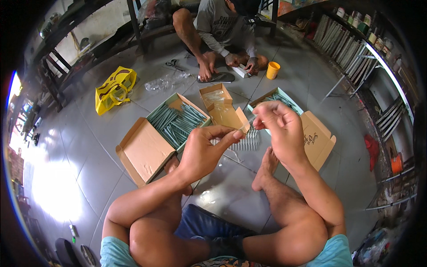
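Note:
My left hand is raised over the floor with thumb and forefinger pinched together. A tiny see-through bit shows at its fingertips, too small to name. Level with it, my right hand has its fingers curled into a pinch, and what they hold is not clear. Beneath and between the hands, a row of clear pieces lies on the floor. Just beyond stands a small cardboard box with thin clear pieces in it. An open box at the left holds many grey-green sticks; another at the right holds similar sticks.
Box lids fold out onto the grey tiles. Farther off, another person sits handling a small white box. Around lie a yellow bag, clear plastic, scissors, a sandal and a yellow cup.

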The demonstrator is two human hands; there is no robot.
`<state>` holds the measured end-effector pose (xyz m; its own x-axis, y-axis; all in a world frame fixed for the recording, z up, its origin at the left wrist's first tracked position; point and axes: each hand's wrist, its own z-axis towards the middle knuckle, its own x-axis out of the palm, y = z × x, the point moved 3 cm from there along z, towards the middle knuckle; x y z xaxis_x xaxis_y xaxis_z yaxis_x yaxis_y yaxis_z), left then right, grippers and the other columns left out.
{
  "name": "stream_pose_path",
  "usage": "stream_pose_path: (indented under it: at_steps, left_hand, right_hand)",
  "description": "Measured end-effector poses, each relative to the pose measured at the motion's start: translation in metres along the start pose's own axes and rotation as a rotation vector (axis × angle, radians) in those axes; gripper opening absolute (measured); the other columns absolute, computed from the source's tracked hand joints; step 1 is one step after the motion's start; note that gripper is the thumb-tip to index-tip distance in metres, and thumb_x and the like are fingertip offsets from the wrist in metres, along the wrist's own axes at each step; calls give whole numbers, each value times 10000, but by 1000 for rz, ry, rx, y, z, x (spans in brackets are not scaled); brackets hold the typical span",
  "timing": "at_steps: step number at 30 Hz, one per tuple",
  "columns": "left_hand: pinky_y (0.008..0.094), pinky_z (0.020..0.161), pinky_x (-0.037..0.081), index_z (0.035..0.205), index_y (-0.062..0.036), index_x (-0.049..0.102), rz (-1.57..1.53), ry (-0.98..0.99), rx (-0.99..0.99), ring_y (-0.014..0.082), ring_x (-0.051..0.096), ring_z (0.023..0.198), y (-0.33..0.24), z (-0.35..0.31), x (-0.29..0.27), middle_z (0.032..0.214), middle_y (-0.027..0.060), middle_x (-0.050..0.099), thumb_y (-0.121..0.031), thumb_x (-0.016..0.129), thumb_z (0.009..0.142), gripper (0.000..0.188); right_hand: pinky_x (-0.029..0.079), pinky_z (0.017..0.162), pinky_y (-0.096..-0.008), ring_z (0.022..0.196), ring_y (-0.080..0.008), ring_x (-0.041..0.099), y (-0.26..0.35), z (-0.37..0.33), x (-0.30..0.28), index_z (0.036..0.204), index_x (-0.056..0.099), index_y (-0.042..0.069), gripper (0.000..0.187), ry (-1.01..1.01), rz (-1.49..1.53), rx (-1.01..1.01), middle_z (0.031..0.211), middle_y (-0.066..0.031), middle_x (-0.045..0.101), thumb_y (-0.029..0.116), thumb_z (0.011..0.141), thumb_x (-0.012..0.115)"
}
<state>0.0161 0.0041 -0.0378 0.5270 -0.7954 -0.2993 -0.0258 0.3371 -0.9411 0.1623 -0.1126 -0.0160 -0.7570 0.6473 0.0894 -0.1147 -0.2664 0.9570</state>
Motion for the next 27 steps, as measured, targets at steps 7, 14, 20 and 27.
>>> stream_pose_path:
  at_steps: [7, 14, 20, 27]
  left_hand:
    - [344, 772, 472, 1043, -71, 755, 636, -296, 745, 204, 599, 685, -17, -5, -21, 780, 47, 692, -76, 780, 766, 279]
    - [377, 814, 489, 1131, -59, 709, 729, -253, 828, 218, 634, 773, -27, -12, -26, 883, 66, 705, -109, 784, 781, 361]
    - [349, 865, 525, 1209, 50, 627, -99, 121, 32, 160, 660, 928, -13, -12, -20, 987, 113, 720, -221, 680, 937, 387]
    - [291, 840, 541, 1138, 92, 626, -304, 185, -103, 167, 673, 931, 4, -4, -1, 1019, 149, 708, -204, 601, 998, 329]
  right_hand:
    - [568, 627, -273, 675, -132, 645, -9, -12, -4, 1064, 621, -48, 711, 183, 159, 533, 849, -104, 661, 642, 897, 583]
    - [566, 657, -239, 687, -97, 645, 3, -18, 19, 1008, 683, -33, 329, 232, 81, 395, 845, -67, 685, 288, 938, 687]
    - [546, 662, -227, 726, -90, 653, 7, -16, 4, 985, 703, -38, 249, 219, -138, 227, 873, -78, 717, 201, 914, 721]
    - [512, 649, -223, 732, -88, 641, 4, -8, -4, 922, 711, -38, 241, 118, -151, 166, 848, -73, 717, 195, 883, 758]
